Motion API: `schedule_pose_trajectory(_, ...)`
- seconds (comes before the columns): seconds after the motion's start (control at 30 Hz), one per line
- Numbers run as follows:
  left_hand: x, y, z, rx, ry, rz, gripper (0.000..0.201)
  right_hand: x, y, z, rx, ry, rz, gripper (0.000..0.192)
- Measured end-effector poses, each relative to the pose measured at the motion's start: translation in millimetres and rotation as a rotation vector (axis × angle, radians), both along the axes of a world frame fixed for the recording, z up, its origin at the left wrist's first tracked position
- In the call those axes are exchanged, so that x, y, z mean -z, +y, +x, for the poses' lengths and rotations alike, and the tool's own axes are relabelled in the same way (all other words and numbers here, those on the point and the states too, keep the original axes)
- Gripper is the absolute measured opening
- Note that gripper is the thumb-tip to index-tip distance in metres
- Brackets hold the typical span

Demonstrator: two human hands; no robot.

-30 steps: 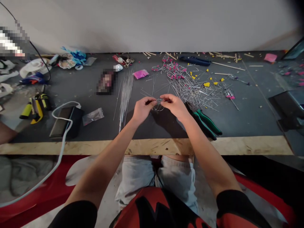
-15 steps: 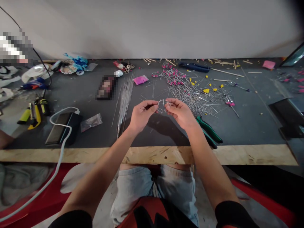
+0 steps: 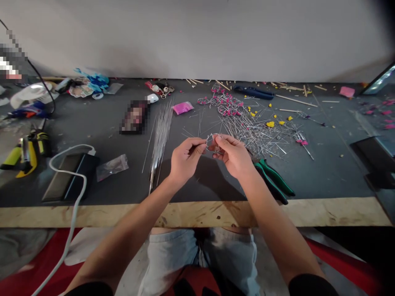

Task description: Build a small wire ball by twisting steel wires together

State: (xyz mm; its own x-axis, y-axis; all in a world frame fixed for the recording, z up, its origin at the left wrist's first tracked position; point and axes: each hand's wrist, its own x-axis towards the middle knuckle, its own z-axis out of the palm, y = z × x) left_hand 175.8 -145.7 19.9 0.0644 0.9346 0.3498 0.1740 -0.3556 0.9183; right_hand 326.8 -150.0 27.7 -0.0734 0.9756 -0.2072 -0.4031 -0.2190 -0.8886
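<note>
Head view looks down on a dark work table (image 3: 324,172) with a pale wooden front edge, set against a plain light wall. Across its far right side spreads a big tangle of thin metal wires with pink and yellow tips (image 3: 247,123); a bundle of straight bare wires (image 3: 160,131) lies left of centre, and green-handled pliers (image 3: 274,179) rest just right of the hands. At left sit a dark flat device (image 3: 69,176) with a white cable (image 3: 72,197). Above the table's middle, the left hand (image 3: 183,158) and right hand (image 3: 234,156) meet, fingertips of each pinching a small bent wire piece (image 3: 212,142), silvery, thin and looped, held clear of the surface between them.
</note>
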Motion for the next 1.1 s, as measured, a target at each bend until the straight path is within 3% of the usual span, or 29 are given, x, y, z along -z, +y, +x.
schedule_pose_trajectory(0.17,10.1,5,-8,0.009,0.092,-0.026,0.014,14.0,4,-9,-0.005,0.037,-0.020,0.022)
schedule_pose_trajectory(0.4,21.0,11,-18,0.137,0.289,0.038,0.014,23.7,1,-2,-0.038,0.013,-0.057,0.025)
schedule_pose_trajectory(0.6,25.4,8,-22,0.159,0.329,0.011,0.014,29.0,-1,-5,-0.071,0.008,-0.082,0.032)
schedule_pose_trajectory(0.73,26.5,7,-22,0.193,0.334,0.009,0.014,29.6,-2,-5,-0.064,-0.090,-0.013,0.046)
schedule_pose_trajectory(0.87,27.6,8,-23,0.223,0.346,0.017,0.015,30.5,-2,-4,-0.117,-0.163,0.004,0.036)
schedule_pose_trajectory(1.1,31.2,9,-23,0.244,0.425,0.056,0.018,40.1,1,-3,-0.116,-0.107,-0.073,0.022)
